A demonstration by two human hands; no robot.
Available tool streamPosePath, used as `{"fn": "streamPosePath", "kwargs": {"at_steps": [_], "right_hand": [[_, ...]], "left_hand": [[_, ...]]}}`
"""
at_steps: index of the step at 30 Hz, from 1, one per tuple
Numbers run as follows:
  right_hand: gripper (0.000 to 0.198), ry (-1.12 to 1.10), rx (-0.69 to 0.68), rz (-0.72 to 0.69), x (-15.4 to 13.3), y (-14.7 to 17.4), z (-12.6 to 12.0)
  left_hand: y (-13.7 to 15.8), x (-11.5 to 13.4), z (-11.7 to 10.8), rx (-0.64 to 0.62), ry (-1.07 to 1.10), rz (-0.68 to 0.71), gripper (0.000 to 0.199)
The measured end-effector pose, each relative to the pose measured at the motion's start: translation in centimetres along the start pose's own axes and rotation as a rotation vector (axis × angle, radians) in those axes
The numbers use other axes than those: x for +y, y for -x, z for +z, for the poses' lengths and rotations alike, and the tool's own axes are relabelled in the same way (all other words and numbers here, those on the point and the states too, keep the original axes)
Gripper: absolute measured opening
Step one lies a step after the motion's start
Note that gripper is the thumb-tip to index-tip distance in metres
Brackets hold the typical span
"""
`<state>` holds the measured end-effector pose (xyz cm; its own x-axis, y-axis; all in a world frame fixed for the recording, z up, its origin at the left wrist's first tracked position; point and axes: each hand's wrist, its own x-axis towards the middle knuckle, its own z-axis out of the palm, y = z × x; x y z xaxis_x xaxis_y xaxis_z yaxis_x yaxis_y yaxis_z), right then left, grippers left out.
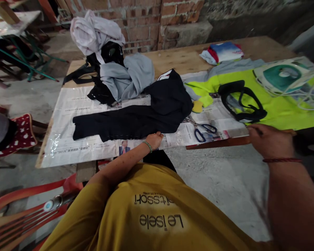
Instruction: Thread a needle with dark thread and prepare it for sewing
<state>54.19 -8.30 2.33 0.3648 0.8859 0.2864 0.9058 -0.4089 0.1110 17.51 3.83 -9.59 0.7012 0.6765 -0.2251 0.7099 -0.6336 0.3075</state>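
Observation:
My left hand [155,139], with a green bead bracelet on the wrist, lies at the front edge of the table on the near hem of a black garment [136,118], fingers bent against the cloth. The garment is spread over newspaper [68,139]. My right hand [268,139] rests on the table's front edge next to a neon yellow garment [285,104]; its fingers curl over the edge, and whether they hold anything is unclear. Blue-handled scissors [202,130] lie between my two hands. A black looped cloth piece [240,101] sits on the yellow garment.
A green and white iron [282,75] with its cord stands at the right. Grey, white and black clothes [115,69] are piled at the back left, folded clothes [222,52] at the back. The wooden table [178,57] stands before a brick wall. Red chairs [23,212] are at my left.

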Motion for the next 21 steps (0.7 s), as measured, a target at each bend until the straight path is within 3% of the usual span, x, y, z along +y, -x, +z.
{"fn": "streamPosePath", "kwargs": {"at_steps": [6,13,18,21], "right_hand": [[0.032,0.065,-0.002,0.080,-0.2,-0.3,-0.1],[0.023,0.109,0.065,-0.131,0.5,-1.1,0.4],[0.018,0.056,0.130,-0.188,-1.1,-2.3,0.1],[0.021,-0.028,0.164,-0.078,-2.3,-3.0,0.0]], "left_hand": [[1.2,-1.4,-0.5,0.124,0.384,-0.021,0.012],[7.6,-5.0,-2.5,0.158,1.233,-0.309,0.009],[12.7,-8.3,-3.8,0.304,1.469,-0.406,0.021],[15.1,-10.0,-3.5,0.395,1.583,-0.455,0.026]]}}
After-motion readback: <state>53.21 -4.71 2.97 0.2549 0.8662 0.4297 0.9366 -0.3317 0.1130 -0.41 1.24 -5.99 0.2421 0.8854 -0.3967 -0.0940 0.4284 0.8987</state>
